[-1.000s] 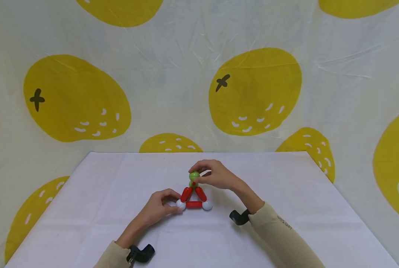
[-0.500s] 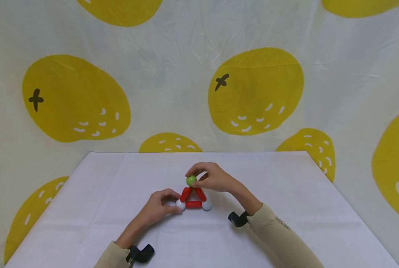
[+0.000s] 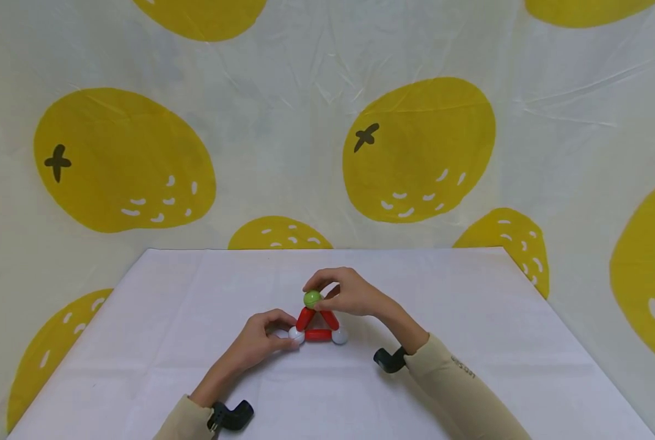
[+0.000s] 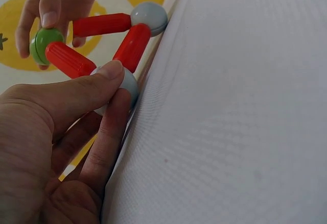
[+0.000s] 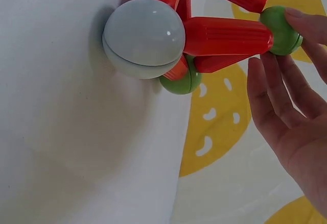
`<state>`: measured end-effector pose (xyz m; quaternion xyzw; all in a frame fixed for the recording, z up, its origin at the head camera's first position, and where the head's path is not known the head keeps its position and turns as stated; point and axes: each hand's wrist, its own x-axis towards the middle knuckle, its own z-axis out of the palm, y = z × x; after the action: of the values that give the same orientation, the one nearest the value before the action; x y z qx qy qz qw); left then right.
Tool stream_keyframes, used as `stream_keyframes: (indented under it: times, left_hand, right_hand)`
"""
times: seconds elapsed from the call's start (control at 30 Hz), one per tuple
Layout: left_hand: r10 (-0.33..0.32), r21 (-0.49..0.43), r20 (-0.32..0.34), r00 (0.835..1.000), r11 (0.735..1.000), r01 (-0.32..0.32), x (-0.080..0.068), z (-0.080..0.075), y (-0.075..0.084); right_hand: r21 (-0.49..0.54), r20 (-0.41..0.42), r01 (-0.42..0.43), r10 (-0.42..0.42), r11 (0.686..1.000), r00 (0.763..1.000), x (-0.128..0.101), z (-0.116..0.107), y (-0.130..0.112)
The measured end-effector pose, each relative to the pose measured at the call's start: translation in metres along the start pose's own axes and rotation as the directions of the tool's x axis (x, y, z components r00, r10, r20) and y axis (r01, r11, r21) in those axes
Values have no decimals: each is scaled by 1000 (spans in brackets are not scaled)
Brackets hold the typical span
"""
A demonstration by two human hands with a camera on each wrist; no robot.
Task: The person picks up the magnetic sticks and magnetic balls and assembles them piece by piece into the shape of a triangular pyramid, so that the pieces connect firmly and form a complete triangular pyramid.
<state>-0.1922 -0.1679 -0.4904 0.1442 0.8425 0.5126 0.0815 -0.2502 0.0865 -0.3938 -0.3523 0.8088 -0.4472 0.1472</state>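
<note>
1. A small pyramid of red rods (image 3: 318, 335) and balls stands near the middle of the white-covered counter (image 3: 470, 318), in front of a backdrop (image 3: 283, 122) printed with yellow fruit.
2. The right hand (image 3: 351, 292) reaches over the top of the structure; its grip pinches the green ball (image 3: 312, 299) at the apex, with fingertips (image 5: 299, 16) curled round it.
3. The left hand (image 3: 261, 339) sits at the near left corner; its grip holds the grey-white ball (image 4: 127, 83) there between thumb and forefinger, pressing it to the counter.
4. Red rods slope up from the base balls and meet at the green ball.
5. A second grey-white ball (image 3: 339, 337) rests free on the counter at the near right corner.
6. From the right wrist, another green ball (image 5: 180, 81) shows at the base behind that corner.
7. Both beige sleeves (image 3: 459, 385) carry black wrist mounts.
</note>
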Motion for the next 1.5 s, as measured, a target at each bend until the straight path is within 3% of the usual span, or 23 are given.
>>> stream_keyframes:
  times: [0.4,0.9,1.1,1.5]
  left_hand:
    - [11,-3,0,1000,1000,-11,-1,-1,1]
    - [9,6,-9,1000,1000,-9,1,2,0]
    - [5,-1,-5,1000,1000,-5,2,3,0]
    - [6,-5,-1,1000,1000,-6,-1,2,2]
  right_hand:
    - [-3,-8,4,-4,1000,1000,0,2,1]
    - [-92,-121,-2,-10,996,993,3,24,-1]
    - [-111,-77,20,-29,994,997,0,19,-1]
    - [-143,103,0,15,990,995,-12,-4,-3]
